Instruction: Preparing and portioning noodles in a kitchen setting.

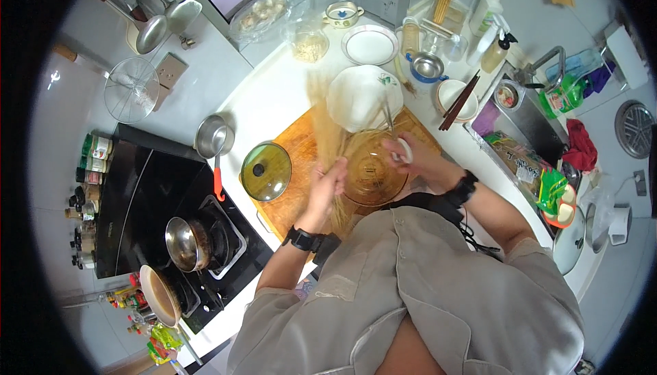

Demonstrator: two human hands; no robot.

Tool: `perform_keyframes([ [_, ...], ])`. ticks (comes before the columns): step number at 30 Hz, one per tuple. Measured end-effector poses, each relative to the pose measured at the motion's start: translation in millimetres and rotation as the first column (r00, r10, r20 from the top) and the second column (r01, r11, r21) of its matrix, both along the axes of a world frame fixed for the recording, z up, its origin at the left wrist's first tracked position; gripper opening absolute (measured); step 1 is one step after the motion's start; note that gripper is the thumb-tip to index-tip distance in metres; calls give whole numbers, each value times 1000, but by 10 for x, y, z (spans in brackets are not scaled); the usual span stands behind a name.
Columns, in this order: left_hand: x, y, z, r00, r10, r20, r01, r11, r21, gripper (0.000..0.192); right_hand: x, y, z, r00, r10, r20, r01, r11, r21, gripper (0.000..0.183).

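Note:
My left hand point(327, 182) grips a long bundle of thin dry noodles point(328, 128), its far end blurred and its near end hanging towards my shirt. In my right hand point(428, 159) is a pair of scissors point(406, 150) with white handles, the blades pointing away from me and blurred. Between the hands stands a clear glass bowl point(370, 193) on a wooden cutting board point(295, 141). Some loose strands lie across its far rim. A large white bowl point(354, 95) sits just behind it, partly over the board. Left of my left hand, a glass lid point(277, 172) rests on the board.
A small saucepan point(211, 136) with an orange handle stands beside the gas hob point(154, 185), which carries a metal pan point(179, 244). Behind the white bowl is a plate point(369, 45). Dark chopsticks point(460, 103) lie across a bowl point(449, 90) near the sink point(534, 118).

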State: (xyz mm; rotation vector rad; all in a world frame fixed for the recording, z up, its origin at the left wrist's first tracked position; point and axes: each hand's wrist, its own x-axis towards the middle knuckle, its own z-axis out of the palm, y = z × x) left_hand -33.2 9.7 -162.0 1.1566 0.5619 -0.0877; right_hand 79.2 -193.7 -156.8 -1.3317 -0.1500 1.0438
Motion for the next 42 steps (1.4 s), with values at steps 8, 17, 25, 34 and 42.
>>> perform_keyframes([
  [8,50,38,91,997,70,-28,-74,981,-177,11,-131,-281,-34,728,615,304,-472,771,-427,58],
  [17,144,141,-43,941,336,51,-316,921,-228,17,-195,-210,168,790,588,173,-506,786,-355,61],
  [25,173,216,-32,899,432,74,-422,898,-126,13,-107,-391,-30,780,593,201,-509,788,-347,57],
  [34,57,-258,233,1000,17,12,-16,995,-99,7,-264,111,319,898,412,156,-373,899,-228,51],
  [42,18,-217,300,995,-97,-3,95,984,-153,9,-306,123,1,794,310,523,-279,950,-140,50],
])
